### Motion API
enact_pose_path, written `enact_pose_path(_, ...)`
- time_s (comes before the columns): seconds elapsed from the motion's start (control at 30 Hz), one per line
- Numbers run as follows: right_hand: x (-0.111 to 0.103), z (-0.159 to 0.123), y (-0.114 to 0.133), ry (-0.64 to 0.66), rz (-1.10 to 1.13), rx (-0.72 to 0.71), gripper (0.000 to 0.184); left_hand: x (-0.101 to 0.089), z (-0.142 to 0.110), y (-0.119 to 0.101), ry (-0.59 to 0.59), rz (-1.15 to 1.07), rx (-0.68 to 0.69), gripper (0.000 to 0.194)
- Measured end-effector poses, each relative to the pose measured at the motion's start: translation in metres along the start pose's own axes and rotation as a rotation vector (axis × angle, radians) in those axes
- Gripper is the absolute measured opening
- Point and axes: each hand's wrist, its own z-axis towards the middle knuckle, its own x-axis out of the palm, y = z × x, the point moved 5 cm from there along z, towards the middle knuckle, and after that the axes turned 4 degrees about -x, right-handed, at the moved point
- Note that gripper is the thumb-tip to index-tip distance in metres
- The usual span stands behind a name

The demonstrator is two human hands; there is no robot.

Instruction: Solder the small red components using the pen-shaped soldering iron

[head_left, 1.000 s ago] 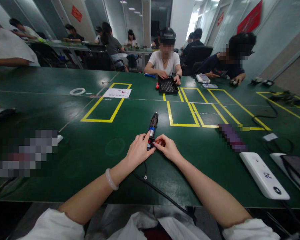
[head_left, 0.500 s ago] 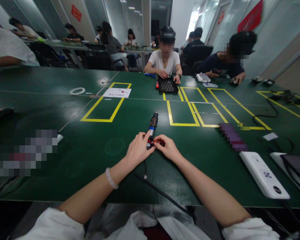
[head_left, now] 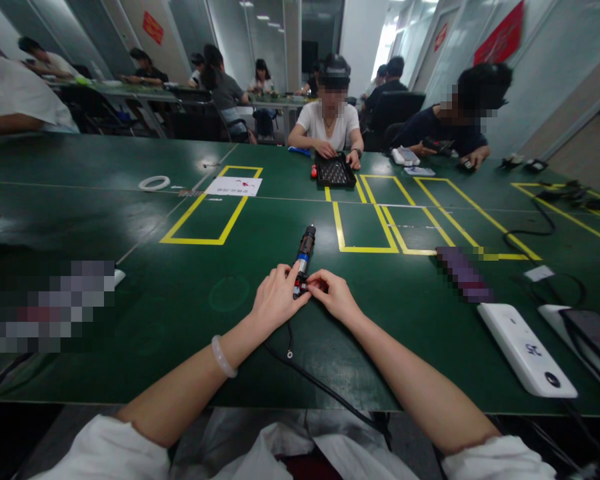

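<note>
An opened corded hand tool lies on the green table, its slim dark tip pointing away from me. A blue band and a silver, motor-like cylinder show along its body. My left hand wraps its near part from the left, with the thumb at the near end. From the right, the thumb and fingertips of my right hand pinch together at small red and black parts there; what they grip is too small to make out. A black cord and a thin lead ending in a ring terminal trail towards me.
A white power bank and a phone lie at right, a pixelated device at left. Yellow tape rectangles mark the table. Opposite, a person handles a black tray; a white ring lies far left.
My hands and the tool stay almost in place, with only slight finger motion at the tool's near end. At the far left, another person's hand has moved out of view.
</note>
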Motion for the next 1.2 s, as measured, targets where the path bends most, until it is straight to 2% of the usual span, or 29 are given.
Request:
enact_pose_path(0.37, -0.002, -0.002, -0.005, -0.022, 0.035, 0.027, 0.012, -0.002, 0.006, 0.006, 0.022, 0.084, -0.006, 0.065)
enact_pose_path(0.53, -0.007, -0.005, -0.006, -0.012, 0.005, 0.04, 0.012, -0.007, 0.008, 0.027, 0.016, 0.156, 0.004, 0.064)
enact_pose_path(0.6, -0.008, -0.005, -0.006, -0.006, -0.005, 0.052, 0.012, -0.009, 0.011, 0.046, 0.025, 0.179, -0.039, 0.063)
enact_pose_path(0.7, -0.009, -0.005, -0.004, 0.006, -0.027, 0.052, 0.012, -0.011, 0.017, 0.087, 0.039, 0.204, -0.131, 0.063)
enact_pose_path(1.03, -0.006, -0.004, -0.003, 0.03, -0.099, 0.033, 0.012, -0.018, 0.026, 0.256, 0.153, 0.131, -0.505, 0.074)
enact_pose_path(1.13, -0.006, -0.004, -0.002, 0.034, -0.112, 0.028, 0.012, -0.022, 0.024, 0.293, 0.185, 0.115, -0.591, 0.076)
enact_pose_path(1.2, -0.006, -0.004, -0.001, 0.04, -0.118, 0.03, 0.012, -0.026, 0.022, 0.308, 0.2, 0.126, -0.625, 0.076)
